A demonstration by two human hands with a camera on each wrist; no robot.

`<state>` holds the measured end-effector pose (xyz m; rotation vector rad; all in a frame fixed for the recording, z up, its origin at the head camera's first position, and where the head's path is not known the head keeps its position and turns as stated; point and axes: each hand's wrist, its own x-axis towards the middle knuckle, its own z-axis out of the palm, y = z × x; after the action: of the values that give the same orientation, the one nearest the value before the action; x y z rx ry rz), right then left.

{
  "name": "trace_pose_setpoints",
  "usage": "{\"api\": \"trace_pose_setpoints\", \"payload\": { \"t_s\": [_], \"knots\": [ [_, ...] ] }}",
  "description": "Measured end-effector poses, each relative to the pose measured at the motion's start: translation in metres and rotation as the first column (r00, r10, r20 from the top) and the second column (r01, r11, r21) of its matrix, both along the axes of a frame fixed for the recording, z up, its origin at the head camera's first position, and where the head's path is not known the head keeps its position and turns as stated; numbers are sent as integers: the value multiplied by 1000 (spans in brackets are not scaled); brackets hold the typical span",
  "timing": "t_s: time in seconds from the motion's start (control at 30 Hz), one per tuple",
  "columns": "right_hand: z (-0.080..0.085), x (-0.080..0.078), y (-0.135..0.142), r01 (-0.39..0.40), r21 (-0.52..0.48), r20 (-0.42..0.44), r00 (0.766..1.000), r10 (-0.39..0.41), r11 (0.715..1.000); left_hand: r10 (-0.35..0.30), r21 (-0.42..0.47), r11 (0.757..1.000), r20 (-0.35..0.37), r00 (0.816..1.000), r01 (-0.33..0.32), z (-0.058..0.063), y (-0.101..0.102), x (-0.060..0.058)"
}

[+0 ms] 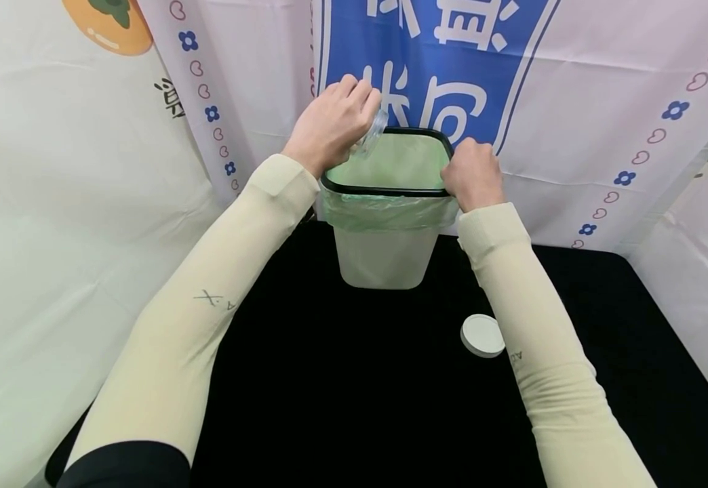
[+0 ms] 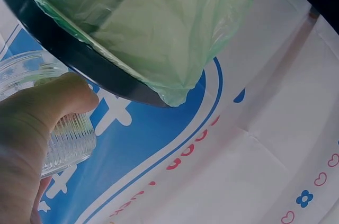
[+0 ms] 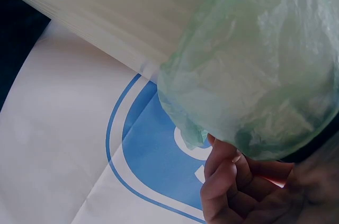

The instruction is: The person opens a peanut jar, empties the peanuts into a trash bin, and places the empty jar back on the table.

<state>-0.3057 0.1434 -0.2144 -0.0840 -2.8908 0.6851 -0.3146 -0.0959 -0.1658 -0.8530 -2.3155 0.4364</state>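
A pale trash bin [image 1: 384, 254] with a black rim [image 1: 390, 192] stands upright on the black table, lined with a green plastic bag [image 1: 390, 211] folded over its rim. My left hand [image 1: 337, 120] grips a clear ribbed jar [image 2: 71, 142] at the bin's left rim. The jar is tilted, and the hand hides much of it in the head view. At the opposite side, my right hand [image 1: 473, 173] holds the bin's right rim with curled fingers. Its fingertips [image 3: 220, 181] show below the loose edge of the bag in the right wrist view.
A round white lid [image 1: 483, 335] lies on the black table [image 1: 354, 379], partly behind the right forearm. Right behind the bin hangs a white cloth with a blue printed panel [image 1: 427, 61]. Another white cloth [image 1: 55, 203] closes off the left side.
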Motion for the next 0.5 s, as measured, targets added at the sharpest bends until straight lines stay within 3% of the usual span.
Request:
{"api": "trace_pose_setpoints", "payload": {
  "t_s": [0.5],
  "knots": [
    [0, -1, 0, -2, 1, 8, 1000, 2, 1000, -13, -37, 999, -13, 1000, 13, -2, 1, -1]
  ]
}}
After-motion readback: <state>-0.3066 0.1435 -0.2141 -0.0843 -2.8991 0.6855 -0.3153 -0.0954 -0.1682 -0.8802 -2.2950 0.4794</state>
